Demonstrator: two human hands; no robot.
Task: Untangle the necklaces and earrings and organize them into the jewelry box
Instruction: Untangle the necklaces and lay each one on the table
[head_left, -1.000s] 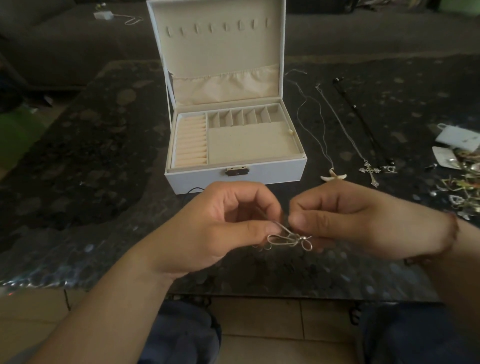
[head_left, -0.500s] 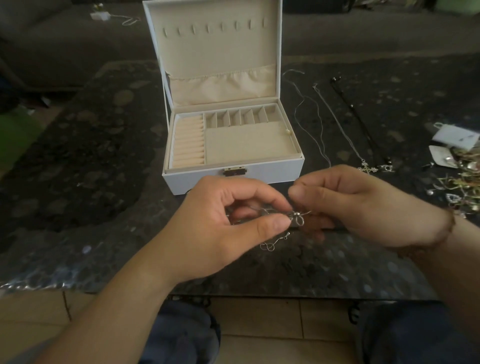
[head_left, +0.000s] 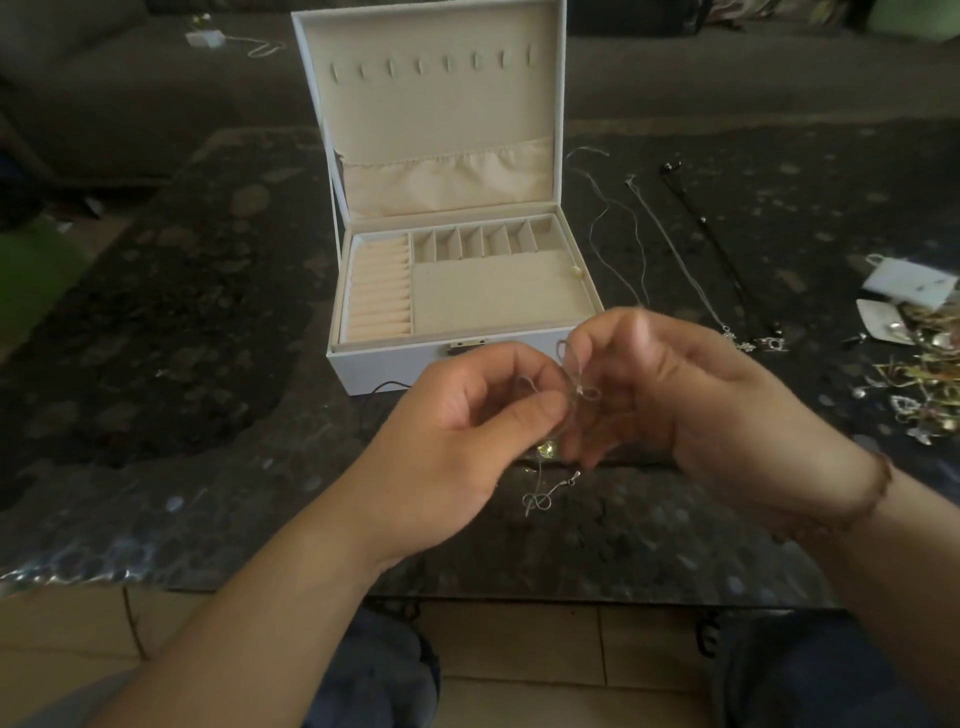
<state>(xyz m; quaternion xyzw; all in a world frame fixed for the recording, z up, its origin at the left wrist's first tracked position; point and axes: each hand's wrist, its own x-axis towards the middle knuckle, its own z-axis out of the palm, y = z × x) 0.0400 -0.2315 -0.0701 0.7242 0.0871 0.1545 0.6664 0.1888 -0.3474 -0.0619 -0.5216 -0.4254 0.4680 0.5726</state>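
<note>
Since a second ago both hands rose toward the jewelry box (head_left: 457, 291). Head view: left hand (head_left: 457, 431) and right hand (head_left: 675, 395) pinch a knotted silver necklace (head_left: 576, 387) between their fingers; the chain hangs straight down to a second knot (head_left: 537, 501) above the bench (head_left: 182, 364).

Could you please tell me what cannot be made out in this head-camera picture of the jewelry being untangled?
- Where the silver chain runs between the left hand and right hand: fingers hide it, and motion blurs it.
- The pendants on the laid-out necklaces: partly behind the right hand.
- The jewelry pile: cut off by the right edge, pieces too small to separate.
- The small bead in the jewelry box: too small to identify.
</note>
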